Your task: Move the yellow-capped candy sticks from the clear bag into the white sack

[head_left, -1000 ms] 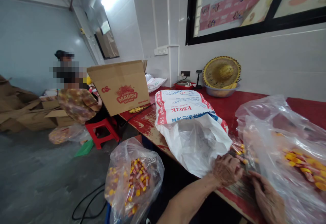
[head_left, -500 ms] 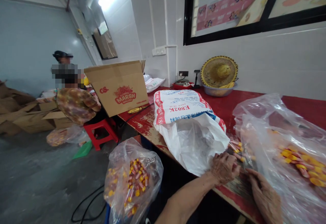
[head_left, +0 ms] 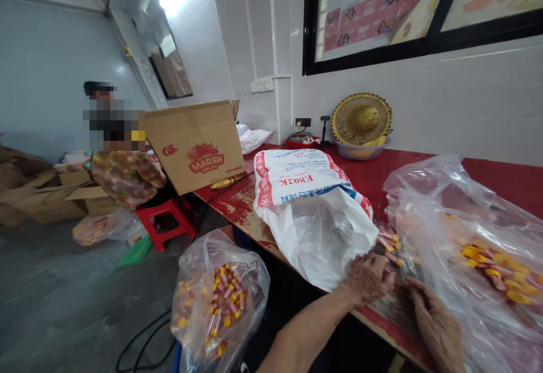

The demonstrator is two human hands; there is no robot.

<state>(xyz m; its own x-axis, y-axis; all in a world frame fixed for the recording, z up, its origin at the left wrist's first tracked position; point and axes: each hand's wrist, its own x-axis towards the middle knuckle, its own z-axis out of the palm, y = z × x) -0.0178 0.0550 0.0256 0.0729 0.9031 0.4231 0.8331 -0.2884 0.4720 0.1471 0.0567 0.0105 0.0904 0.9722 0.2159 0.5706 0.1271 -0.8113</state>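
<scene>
My left hand (head_left: 370, 278) rests at the table's front edge beside the mouth of a white woven sack (head_left: 311, 231). Its fingers are curled; something pinkish shows at them, too little to name. To its right, my right hand (head_left: 436, 322) lies low with fingers stretched toward the left hand, against a large clear plastic bag (head_left: 428, 209). Inside that bag are many small tubes with yellow caps (head_left: 494, 274). Several more capped tubes (head_left: 392, 247) lie between the sack and the bag, just beyond my left hand.
Below the table edge, another clear bag of tubes (head_left: 224, 299) stands on the left. A cardboard box (head_left: 195, 147) sits at the table's far end, near a red stool (head_left: 165, 220) and a seated person (head_left: 125, 175). A straw hat (head_left: 361, 118) leans in a basin (head_left: 362, 150) by the wall.
The whole view has shifted slightly left. Both hands keep nearly the same place and pose relative to the sack and the bag.
</scene>
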